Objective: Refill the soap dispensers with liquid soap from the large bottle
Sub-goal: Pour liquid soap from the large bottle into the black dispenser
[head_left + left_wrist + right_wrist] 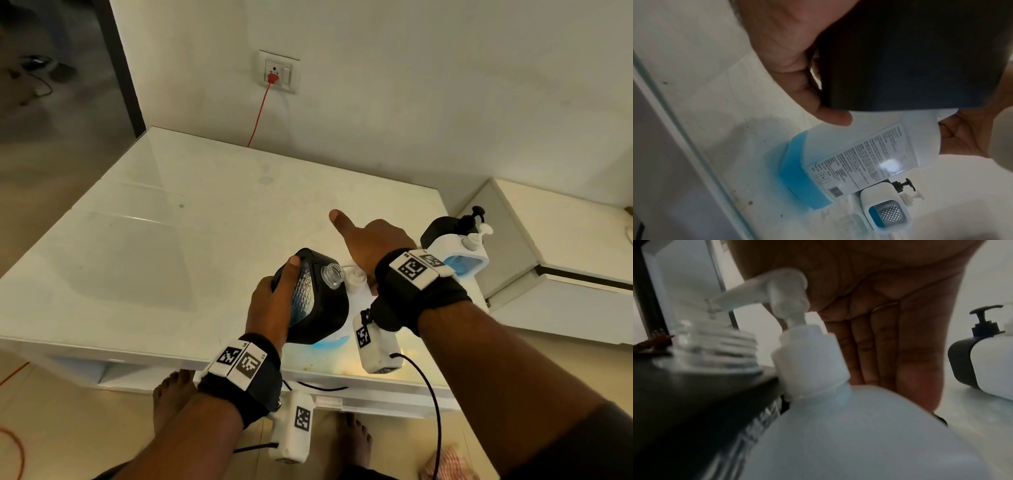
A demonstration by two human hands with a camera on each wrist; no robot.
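My left hand (pixel 274 294) grips a black soap dispenser (pixel 318 308) tilted above the table, its clear threaded neck (pixel 333 274) open with no pump on it. The neck (pixel 715 340) sits just under the spout of the large bottle's white pump (pixel 777 288). My right hand (pixel 373 246) rests palm-down on that pump head, fingers (pixel 890 345) straight, thumb stretched out. The large translucent bottle (pixel 869 146) stands on the table with blue soap low inside it. In the left wrist view the dispenser (pixel 910 56) fills the top.
Two more dispensers stand at the table's right edge: a white one (pixel 459 253) with a blue mesh window and a black one (pixel 442 229) behind it, both with pumps. A white glossy table (pixel 171 240), a lower white cabinet (pixel 565 240) at the right, and a red cable (pixel 260 113) on the wall.
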